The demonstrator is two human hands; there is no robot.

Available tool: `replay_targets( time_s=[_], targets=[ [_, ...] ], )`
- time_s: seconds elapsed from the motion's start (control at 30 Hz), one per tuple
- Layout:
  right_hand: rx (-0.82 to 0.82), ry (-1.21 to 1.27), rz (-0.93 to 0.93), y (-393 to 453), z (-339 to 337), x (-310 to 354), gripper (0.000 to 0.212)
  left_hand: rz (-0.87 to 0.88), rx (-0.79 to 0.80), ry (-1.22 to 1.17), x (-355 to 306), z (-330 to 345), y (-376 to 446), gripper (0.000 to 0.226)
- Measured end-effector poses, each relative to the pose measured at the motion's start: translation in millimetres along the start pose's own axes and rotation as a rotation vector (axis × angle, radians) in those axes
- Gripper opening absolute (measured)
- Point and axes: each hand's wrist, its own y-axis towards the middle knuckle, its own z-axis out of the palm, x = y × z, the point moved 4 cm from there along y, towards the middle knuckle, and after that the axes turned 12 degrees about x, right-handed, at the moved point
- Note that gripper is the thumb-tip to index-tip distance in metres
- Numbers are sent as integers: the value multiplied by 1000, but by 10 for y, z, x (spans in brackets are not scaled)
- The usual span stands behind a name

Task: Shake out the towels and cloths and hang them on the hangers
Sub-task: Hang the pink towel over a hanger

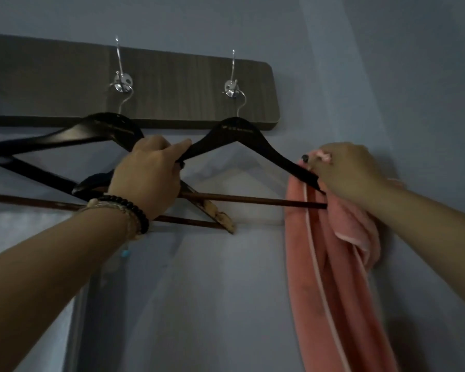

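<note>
Head view — hands (148, 173) grip hanger (236, 132); pink towel (333, 264) under right hand (346, 170).

My left hand (148, 173) grips the left arm of the hanger (236, 135) on the rack's (172, 84) rightmost hook (232, 88); my right hand (352, 170) holds the towel (333, 264) at its right end. Another hanger (102, 130) hangs left.
</note>
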Motion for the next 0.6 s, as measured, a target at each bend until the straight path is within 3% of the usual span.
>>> replay_targets(
  time_s=[0.13, 0.33, 0.5, 0.6],
  targets=[
    [-95, -191, 27, -270, -380, -244, 19, -42, 11, -10, -81, 45, -141, 48],
    [-169, -216, 90, -788, -748, -680, 20, -146, 1, -125, -652, 360, -700, 64],
    [-186, -75, 181, -1129, -917, -1031, 32, -188, -6, -406, -1656, 658, -1220, 66],
    [-211, 1, 247, -1319, -1051, -1141, 30, -218, 109, -826, -2318, 850, -1447, 59]
  ],
)
